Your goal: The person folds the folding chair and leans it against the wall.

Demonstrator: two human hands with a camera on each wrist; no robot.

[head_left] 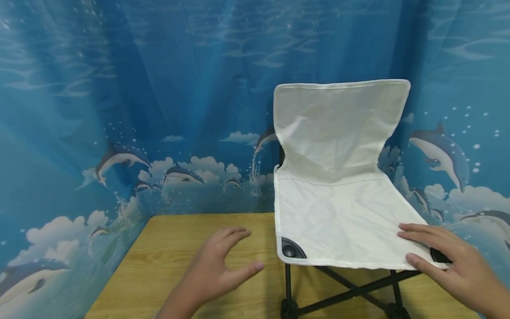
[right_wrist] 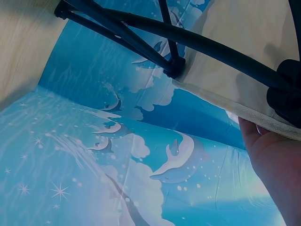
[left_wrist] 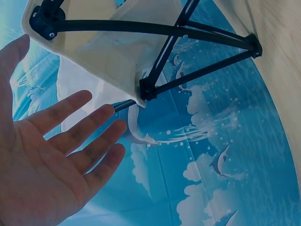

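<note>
A folding chair with white fabric (head_left: 334, 208) and a black tube frame (head_left: 354, 292) stands unfolded on the wooden table. My right hand (head_left: 458, 261) rests on the seat's front right corner, its fingers extended over the fabric and the thumb near the front edge. The right wrist view shows that hand (right_wrist: 270, 162) beside the seat's edge, with its fingertips hidden by the fabric. To the left of the chair, my left hand (head_left: 219, 261) is held in the air, fingers spread, holding nothing. Seen from its wrist, the left palm (left_wrist: 42, 169) faces the chair's underside and frame (left_wrist: 155, 30).
The wood-grain table (head_left: 175, 248) extends to the left of the chair. A blue curtain (head_left: 191, 88) printed with dolphins and clouds hangs behind and at both sides. Black leg joints (head_left: 288, 308) with crossed tubes stand under the seat.
</note>
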